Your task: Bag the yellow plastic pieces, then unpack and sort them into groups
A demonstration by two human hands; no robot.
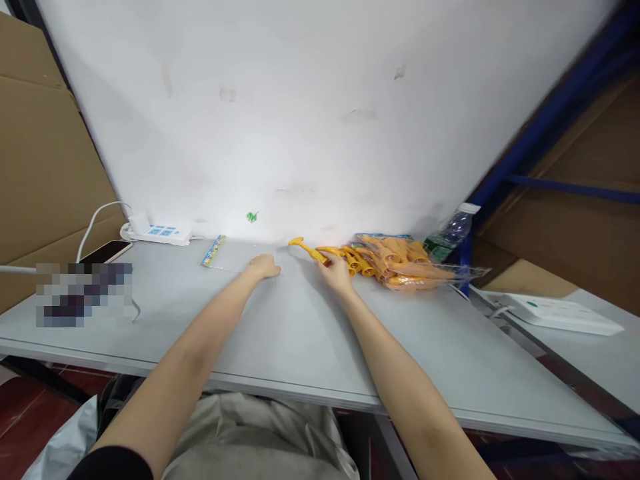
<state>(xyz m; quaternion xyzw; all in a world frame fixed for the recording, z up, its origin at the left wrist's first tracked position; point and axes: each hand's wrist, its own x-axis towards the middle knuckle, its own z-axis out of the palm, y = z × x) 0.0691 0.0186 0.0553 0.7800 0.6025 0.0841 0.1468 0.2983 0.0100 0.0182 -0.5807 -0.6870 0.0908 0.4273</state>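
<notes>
Nearest, a grey cloth [260, 437] covers the lap below the edge of the table [295, 333], and both forearms reach across the bare front so that the hands meet the things near its back. The left hand [264, 266] rests low with fingers curled at the right end of a clear bag [237, 255], perhaps to steady the thin film; whether it pinches the plastic I cannot tell. The bag lies flat, its printed strip at the far end from the hand. The right hand [337, 272] grasps a yellow piece [303, 246] by its right end, leaving the slim, knobbed end free and pointing toward the bag. Just beside that hand lie loose yellow pieces [367, 268], seemingly kept within short reach, and against them a filled bag [407, 263] bulges with similar pieces. Farther off, a bottle [450, 231] tilts beside the blue post, apparently propped there. At the back left, a power strip [163, 233] sits along the white panel [300, 120], probably to keep its cord aside, with a phone [106, 253] near it.
</notes>
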